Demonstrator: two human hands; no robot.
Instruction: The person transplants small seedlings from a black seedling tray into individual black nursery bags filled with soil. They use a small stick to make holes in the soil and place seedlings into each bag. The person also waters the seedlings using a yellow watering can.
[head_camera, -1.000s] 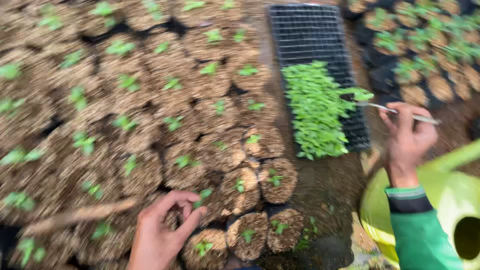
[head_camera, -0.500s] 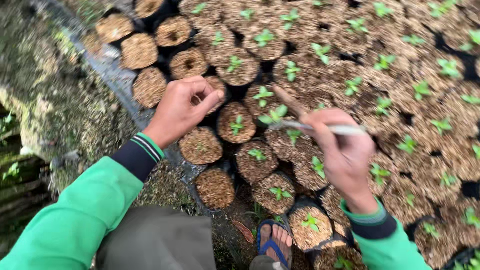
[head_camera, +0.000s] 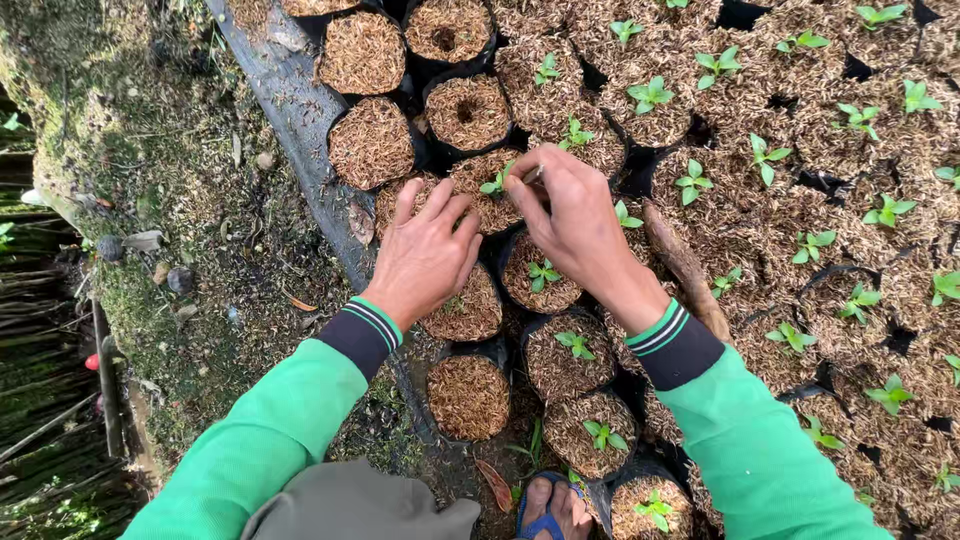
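Mid-frame, left hand (head_camera: 425, 255) rests spread over a husk-filled pot (head_camera: 485, 185); right hand (head_camera: 575, 215) pinches its seedling (head_camera: 494, 184) there

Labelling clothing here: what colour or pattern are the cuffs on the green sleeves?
Head view: the ribbed cuffs are dark navy with thin green and white stripes.

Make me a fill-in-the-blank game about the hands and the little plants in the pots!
1. Both sleeves are bright ____.
2. The right hand pinches a thin stick beside a small ____ in a pot.
3. The left hand rests with its fingers ____ out over the pots.
4. The foot at the bottom wears a ____ sandal.

Missing words: green; seedling; spread; blue
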